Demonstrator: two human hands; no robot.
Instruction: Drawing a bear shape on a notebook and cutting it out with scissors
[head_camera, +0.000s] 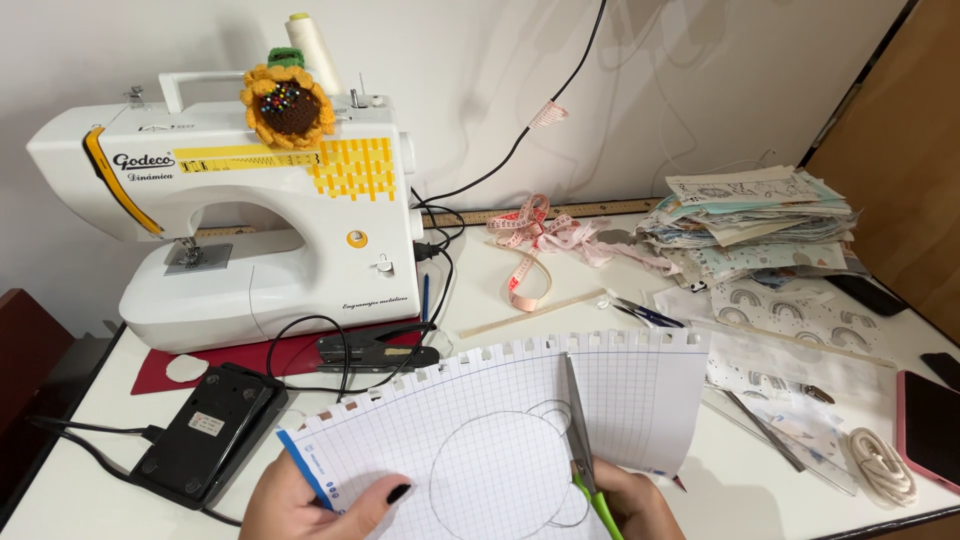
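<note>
Both hands were cut off by the lower edge of the view, so only their upper parts showed. The left hand (315, 505) pinched the sheet of squared paper (500, 430) near its lower left corner, thumb on top with a dark nail, fingers hidden beneath. The right hand (630, 505) was closed round the green handles of a pair of scissors (582, 440); how the fingers sat in the handles could not be made out. The blades rose from that grip into the sheet, beside a pencilled round outline with two small ears, whose lower part was out of view.

Beyond the paper, up and to the left of the left hand, stood one white sewing machine (240, 210), one crocheted sunflower pincushion (288, 105) full of pins on top, and one thread cone behind. One black foot pedal (205, 425) lay just left of the sheet. Up and right of the scissors sat one pink measuring tape (525, 245) and one stack of printed fabric (755, 220). At the right edge, a phone (930, 425) was half cut off.
</note>
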